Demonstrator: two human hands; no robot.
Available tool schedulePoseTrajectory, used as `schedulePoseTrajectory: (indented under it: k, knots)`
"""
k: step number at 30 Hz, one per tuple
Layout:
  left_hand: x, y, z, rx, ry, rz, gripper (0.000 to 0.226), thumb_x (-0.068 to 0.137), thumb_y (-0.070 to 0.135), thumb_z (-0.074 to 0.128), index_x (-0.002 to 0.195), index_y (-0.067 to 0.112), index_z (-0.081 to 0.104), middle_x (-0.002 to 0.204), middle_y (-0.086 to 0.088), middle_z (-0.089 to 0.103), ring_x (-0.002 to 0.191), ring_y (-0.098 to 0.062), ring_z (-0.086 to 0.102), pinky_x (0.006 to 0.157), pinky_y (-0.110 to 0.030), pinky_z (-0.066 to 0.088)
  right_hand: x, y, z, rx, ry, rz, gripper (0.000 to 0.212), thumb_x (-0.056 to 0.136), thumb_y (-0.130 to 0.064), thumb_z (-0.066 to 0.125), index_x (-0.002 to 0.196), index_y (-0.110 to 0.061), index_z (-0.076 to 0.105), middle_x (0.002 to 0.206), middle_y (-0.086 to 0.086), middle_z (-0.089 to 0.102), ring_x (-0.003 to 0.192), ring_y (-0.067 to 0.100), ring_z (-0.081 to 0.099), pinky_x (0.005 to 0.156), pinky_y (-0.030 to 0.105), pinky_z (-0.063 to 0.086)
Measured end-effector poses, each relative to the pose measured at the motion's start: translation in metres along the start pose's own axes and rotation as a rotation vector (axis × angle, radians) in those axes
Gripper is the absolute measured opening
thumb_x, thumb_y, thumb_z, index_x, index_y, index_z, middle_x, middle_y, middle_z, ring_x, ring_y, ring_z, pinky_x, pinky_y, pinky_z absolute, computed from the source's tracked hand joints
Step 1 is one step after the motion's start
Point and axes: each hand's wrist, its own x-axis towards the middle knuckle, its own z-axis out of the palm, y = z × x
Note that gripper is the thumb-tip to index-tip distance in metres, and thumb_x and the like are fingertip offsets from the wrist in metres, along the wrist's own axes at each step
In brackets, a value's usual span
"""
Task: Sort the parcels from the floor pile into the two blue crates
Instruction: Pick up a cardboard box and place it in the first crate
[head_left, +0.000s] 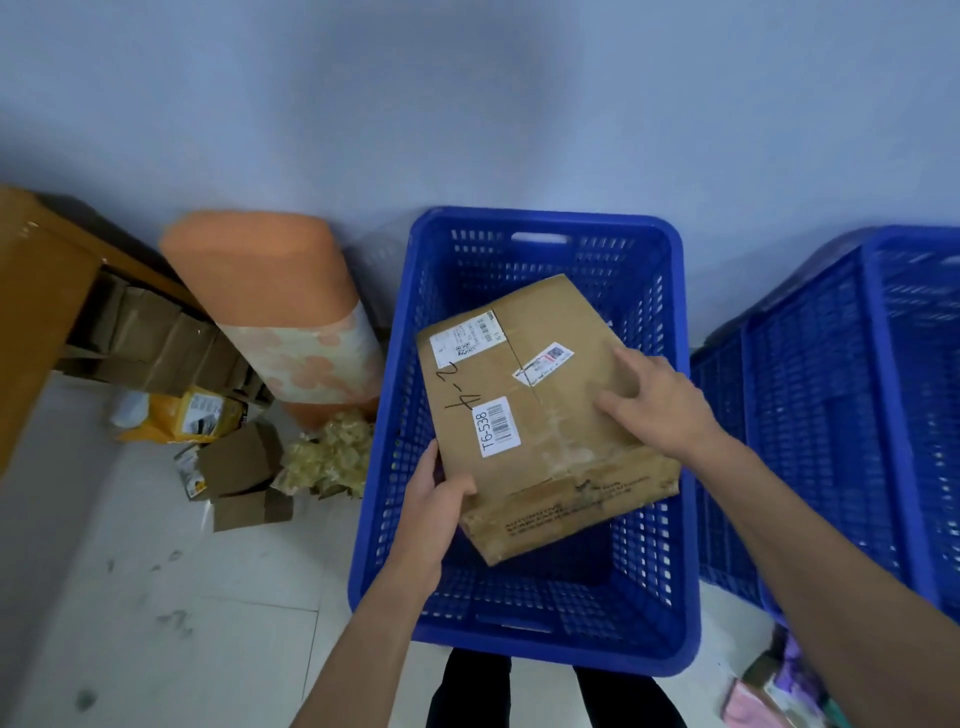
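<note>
Your L hand (439, 499) grips the near-left corner of the parcel (550, 415), thumb on top & fingers curled under. Your R hand (654, 405) lies flat on the top face by the right edge, fingers spread & nearly straight, not wrapped round.

Parcel's long axis runs away from you twd the wall (467, 104), far end skewed a bit left. The near side face w/ black print shows toward you. It's a brown cardboard box w/ clear tape down the seam, three white labels, one reading T6-538 (496, 427), and a black marker scrawl (460, 392).

It's in the mouth of the middle blue crate (374, 467), above the mesh bottom; can't tell if the far end touches anything. The second blue crate (883, 415) stands just right of it.

Left, on the floor (156, 597): small cardboard boxes (241, 467), a yellow packet (182, 418), and an orange roll (270, 301) at the wall.
</note>
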Motion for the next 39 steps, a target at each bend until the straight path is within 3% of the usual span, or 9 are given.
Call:
schedulePoseTrajectory:
  k: [5,8,12,17,21,27,32,36,39]
  knots:
    - [-0.023,0.044,0.006,-0.036,0.033,0.073,0.068,0.088,0.011,0.058,0.147,0.042,0.044,0.136,0.014,0.059,0.128,-0.012,0.053,0.110,-0.043,0.044,-0.006,-0.021,-0.048,0.015,0.070,-0.083,0.074,0.091,-0.055,0.057,0.155,-0.038,0.025,0.149,0.004,0.042,0.130,0.031,0.046,0.105,0.045,0.041]
    - [-0.035,0.062,0.007,-0.105,0.042,0.106,0.060,0.081,0.030,0.066,0.139,0.039,0.055,0.133,0.015,0.063,0.125,-0.012,0.057,0.106,-0.043,0.048,-0.008,-0.034,-0.081,0.077,0.078,-0.168,0.072,0.094,-0.042,0.060,0.156,-0.036,0.025,0.154,0.001,0.038,0.135,0.026,0.043,0.109,0.041,0.037]
    - [-0.052,0.073,0.015,-0.342,0.011,0.084,0.019,0.089,0.015,0.058,0.101,0.016,0.073,0.108,0.004,0.076,0.109,-0.018,0.066,0.094,-0.038,0.054,-0.006,-0.044,-0.112,0.082,0.007,-0.271,0.080,0.092,-0.015,0.060,0.158,-0.031,0.018,0.156,0.002,0.032,0.140,0.023,0.037,0.105,0.026,0.030]
    - [-0.064,0.054,0.036,-0.417,0.018,-0.085,0.021,0.089,0.018,0.063,0.109,0.017,0.067,0.109,-0.007,0.072,0.107,-0.025,0.068,0.104,-0.043,0.050,-0.001,-0.052,-0.122,0.029,-0.040,-0.288,0.085,0.087,-0.003,0.055,0.159,-0.025,0.015,0.158,0.000,0.029,0.143,0.021,0.032,0.104,0.022,0.027]
    - [-0.062,0.028,0.048,-0.520,-0.006,-0.215,0.026,0.086,0.012,0.061,0.112,0.012,0.065,0.118,-0.020,0.068,0.107,-0.033,0.069,0.106,-0.046,0.049,0.006,-0.056,-0.108,-0.085,0.017,-0.362,0.079,0.086,-0.010,0.060,0.156,-0.024,0.026,0.150,0.004,0.039,0.139,0.027,0.037,0.113,0.041,0.033]
    - [-0.056,-0.024,0.063,-0.700,-0.029,-0.354,0.031,0.089,0.002,0.055,0.119,0.004,0.061,0.120,-0.025,0.064,0.114,-0.038,0.063,0.109,-0.049,0.045,0.016,-0.047,-0.066,-0.185,-0.051,-0.382,0.059,0.093,-0.014,0.055,0.150,-0.015,0.040,0.140,0.007,0.042,0.130,0.028,0.042,0.108,0.040,0.038]
    - [-0.042,-0.073,0.077,-0.737,0.024,-0.490,0.015,0.088,-0.005,0.047,0.095,0.005,0.056,0.108,-0.019,0.057,0.112,-0.036,0.060,0.112,-0.047,0.043,0.033,-0.043,-0.004,-0.358,-0.163,-0.445,0.043,0.094,-0.014,0.048,0.136,-0.020,0.055,0.132,0.006,0.046,0.118,0.031,0.050,0.101,0.045,0.042]
    - [-0.009,-0.107,0.081,-0.791,0.103,-0.556,0.020,0.087,-0.009,0.044,0.094,0.006,0.056,0.104,-0.017,0.056,0.104,-0.033,0.057,0.114,-0.048,0.039,0.054,-0.037,0.049,-0.463,-0.248,-0.461,0.034,0.092,-0.015,0.051,0.126,-0.016,0.056,0.125,0.007,0.046,0.112,0.029,0.051,0.096,0.042,0.040]
    - [0.019,-0.128,0.084,-0.761,0.183,-0.591,0.028,0.080,-0.012,0.033,0.077,0.013,0.045,0.084,-0.008,0.043,0.085,-0.025,0.047,0.116,-0.050,0.037,0.071,-0.022,0.081,-0.475,-0.287,-0.427,0.039,0.091,-0.013,0.051,0.131,-0.013,0.052,0.128,0.008,0.045,0.113,0.030,0.050,0.092,0.040,0.037]
